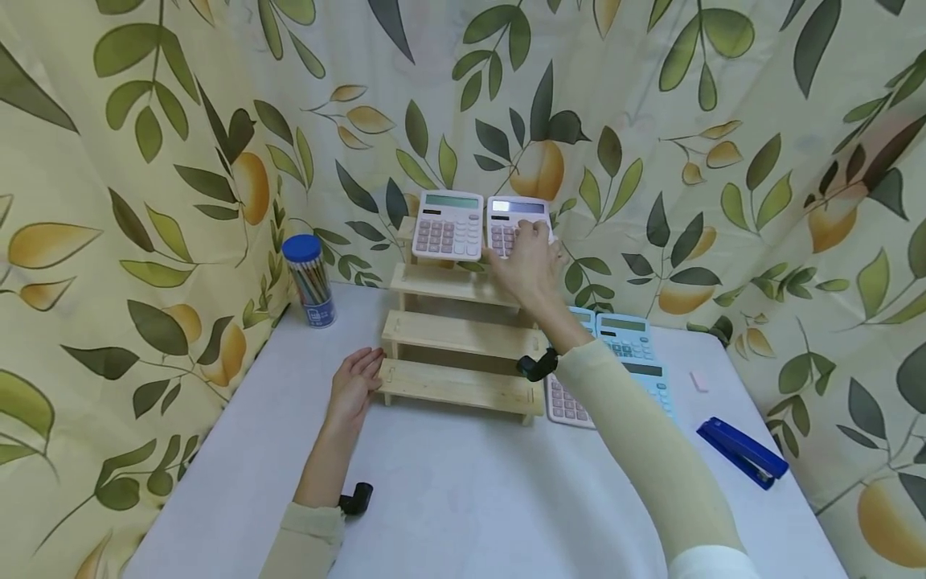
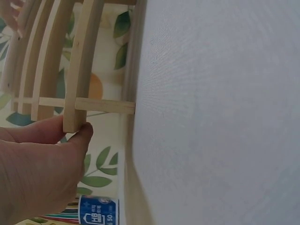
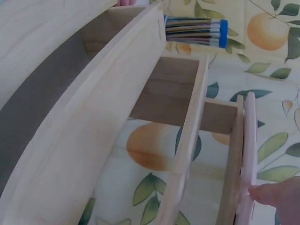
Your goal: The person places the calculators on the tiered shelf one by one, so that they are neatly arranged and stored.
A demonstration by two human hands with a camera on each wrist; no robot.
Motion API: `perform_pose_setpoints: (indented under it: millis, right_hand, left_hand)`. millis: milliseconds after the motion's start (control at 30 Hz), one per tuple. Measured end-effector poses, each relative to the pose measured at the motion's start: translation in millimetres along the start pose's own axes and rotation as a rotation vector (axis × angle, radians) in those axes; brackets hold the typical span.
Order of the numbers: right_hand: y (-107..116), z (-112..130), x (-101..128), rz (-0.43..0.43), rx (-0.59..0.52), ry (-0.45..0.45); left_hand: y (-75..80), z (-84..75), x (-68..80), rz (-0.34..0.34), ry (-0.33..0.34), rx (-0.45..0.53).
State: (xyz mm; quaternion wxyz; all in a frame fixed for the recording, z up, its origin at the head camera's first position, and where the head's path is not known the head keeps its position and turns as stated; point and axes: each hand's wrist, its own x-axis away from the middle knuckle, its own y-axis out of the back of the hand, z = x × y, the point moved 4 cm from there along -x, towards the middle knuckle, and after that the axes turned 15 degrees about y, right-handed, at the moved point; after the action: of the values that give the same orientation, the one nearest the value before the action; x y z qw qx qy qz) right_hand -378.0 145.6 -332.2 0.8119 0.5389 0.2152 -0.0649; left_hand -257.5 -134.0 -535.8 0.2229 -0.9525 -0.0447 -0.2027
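Right hand up at the top tier, left hand down at the foot of the rack

The right hand [image 1: 531, 269] is on the right-hand pink calculator [image 1: 502, 229], fingers bent over its keys and the thumb by its lower left corner; whether it grips the edges or merely presses, I cannot tell. That calculator sits directly under the fingers and, from the right wrist view, seems to lie flat against the rack's top board. Just left of the thumb lies the other pink calculator [image 1: 448, 227], turned the same way, probably so that both displays read from the front.

The left hand [image 1: 352, 386] pinches the near left end of the lowest step [image 1: 463, 387], thumb and finger on either side of the board (a sensible anchor, since a light wooden rack [image 1: 463, 334] could slide under a push from above). Beyond this hand, to its left, stands a tub of pencils [image 1: 309, 281]. Below the right hand and partly behind its sleeve [image 1: 637, 434], blue calculators [image 1: 625, 338] lie beside the rack, likely parked within reach; a blue stapler [image 1: 743, 453] lies farther right.
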Motion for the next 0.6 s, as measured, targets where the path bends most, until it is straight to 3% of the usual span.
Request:
perform_pose_setpoints:
  millis: [600]
  right_hand:
    - [-0.3, 4.7, 6.0, 0.001, -0.001, 0.025]
  left_hand:
    - [-0.8, -0.8, 0.3, -0.023, 0.016, 0.009]
